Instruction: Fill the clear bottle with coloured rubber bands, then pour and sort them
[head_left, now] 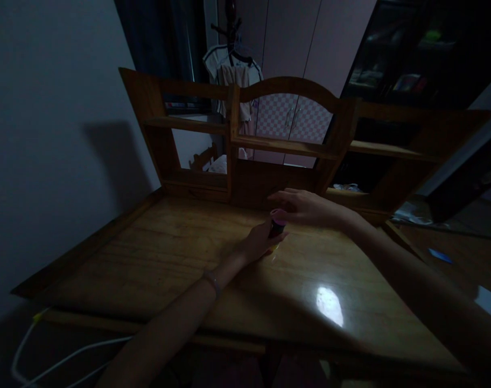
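Observation:
On the wooden desk, my left hand is wrapped around a small dark bottle that stands upright on the top. My right hand reaches in from the right, and its fingers are closed over the bottle's pink cap. Something small and yellowish shows under my left hand, too dim to name. A thin bracelet circles my left wrist. The room is dark.
A wooden hutch with open shelves rises at the desk's back edge. Clothes hang on a rack behind it, before a pink wardrobe. A white cable trails at the lower left. The grey wall stands close on the left.

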Tool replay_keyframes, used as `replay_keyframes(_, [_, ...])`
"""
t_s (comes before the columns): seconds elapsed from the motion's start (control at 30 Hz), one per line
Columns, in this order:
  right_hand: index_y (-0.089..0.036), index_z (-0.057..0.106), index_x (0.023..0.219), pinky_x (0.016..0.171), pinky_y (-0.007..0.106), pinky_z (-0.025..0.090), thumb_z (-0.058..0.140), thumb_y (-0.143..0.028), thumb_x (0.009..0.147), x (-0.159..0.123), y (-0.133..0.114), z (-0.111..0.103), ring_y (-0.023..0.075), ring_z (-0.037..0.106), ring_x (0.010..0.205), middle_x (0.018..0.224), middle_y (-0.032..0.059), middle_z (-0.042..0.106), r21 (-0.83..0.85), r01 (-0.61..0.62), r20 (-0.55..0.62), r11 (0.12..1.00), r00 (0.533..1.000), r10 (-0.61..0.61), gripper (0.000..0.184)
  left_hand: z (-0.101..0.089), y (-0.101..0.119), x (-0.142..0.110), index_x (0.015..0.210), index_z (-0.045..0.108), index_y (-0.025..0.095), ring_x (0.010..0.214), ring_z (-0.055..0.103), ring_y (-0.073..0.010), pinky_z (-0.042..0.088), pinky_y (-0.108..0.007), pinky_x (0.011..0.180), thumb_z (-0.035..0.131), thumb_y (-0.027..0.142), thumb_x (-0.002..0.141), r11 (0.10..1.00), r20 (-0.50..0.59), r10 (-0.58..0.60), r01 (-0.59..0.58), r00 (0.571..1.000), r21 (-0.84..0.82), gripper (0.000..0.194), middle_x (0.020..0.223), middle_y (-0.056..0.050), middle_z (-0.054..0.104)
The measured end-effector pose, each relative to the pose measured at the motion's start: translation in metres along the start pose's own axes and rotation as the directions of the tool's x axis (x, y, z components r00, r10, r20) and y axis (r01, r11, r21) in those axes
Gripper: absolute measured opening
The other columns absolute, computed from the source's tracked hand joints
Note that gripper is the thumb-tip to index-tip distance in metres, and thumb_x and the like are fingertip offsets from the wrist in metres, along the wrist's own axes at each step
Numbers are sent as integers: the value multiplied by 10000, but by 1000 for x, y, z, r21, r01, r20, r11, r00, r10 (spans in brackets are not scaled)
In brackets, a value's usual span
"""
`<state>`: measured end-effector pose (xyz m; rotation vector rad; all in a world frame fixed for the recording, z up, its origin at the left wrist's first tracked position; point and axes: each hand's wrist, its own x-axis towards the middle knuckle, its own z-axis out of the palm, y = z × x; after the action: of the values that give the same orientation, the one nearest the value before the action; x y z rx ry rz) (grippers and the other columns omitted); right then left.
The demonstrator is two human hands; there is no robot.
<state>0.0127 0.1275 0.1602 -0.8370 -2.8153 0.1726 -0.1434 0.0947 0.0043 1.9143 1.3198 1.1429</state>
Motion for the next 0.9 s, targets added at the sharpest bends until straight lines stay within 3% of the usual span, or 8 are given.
replay_keyframes(0.1, [-258,539,1342,796,284,486,612,-390,893,0,0,-1,203,660,986,1163,68,684,115,98,81,988,991,-108,474,0,0,0,1332,425,221,680,624,-163,442,-245,596,580,561,854,1000,9,0,0,1000,-21,606,887,-30,679])
replay_keyframes(0.23, [-211,692,1089,706,319,451,534,-496,932,2,-2,6,258,689,837,876,103,720,-149,-100,24,984,994,105,362,1,-3,0,1275,479,215,734,632,-174,444,-251,633,601,534,850,998,-6,47,-47,999,31,545,870,-20,672])
replay_keyframes(0.3, [-206,689,1105,715,335,449,535,-529,922,1,-3,8,285,683,874,904,122,711,-216,-139,-41,966,990,134,402,2,-4,0,1215,518,204,745,629,-176,444,-255,642,596,533,852,998,-19,52,-51,998,47,496,865,-21,670])
replay_keyframes(0.4, [-250,601,1285,805,317,467,597,-370,900,1,-4,8,256,632,1054,1217,104,641,-122,47,-23,991,999,-50,404,1,-4,0,1200,520,202,737,624,-166,448,-250,632,570,537,867,1000,-19,26,-26,999,7,475,883,-21,669])
replay_keyframes(0.47, [-248,619,1266,833,286,466,580,-238,886,1,-3,6,214,624,1060,1242,78,634,-42,137,41,990,990,-135,382,0,-3,0,1232,497,203,712,616,-158,444,-244,608,571,539,864,1000,-8,13,-13,1000,-26,504,880,-20,667])
replay_keyframes(0.63, [-197,720,1019,710,256,445,572,-305,903,4,-2,6,185,668,828,923,65,728,-79,7,121,997,993,3,216,0,-4,1,1244,507,207,699,619,-160,436,-241,581,595,559,839,999,26,-13,14,1000,-47,543,889,-33,672])
replay_keyframes(0.8, [-221,703,1088,727,229,446,640,-219,816,3,5,7,168,657,889,1034,49,720,5,113,151,994,982,-112,279,1,-6,3,1277,481,211,690,622,-168,426,-248,585,608,553,834,999,19,-16,17,1000,-48,574,866,-25,675])
replay_keyframes(0.9, [-210,707,1062,675,226,429,618,-212,826,3,9,8,156,656,803,939,37,733,18,53,186,998,981,-55,252,3,-9,5,1235,493,194,744,631,-186,443,-269,638,646,552,807,999,30,6,-4,1000,-49,579,900,-41,679])
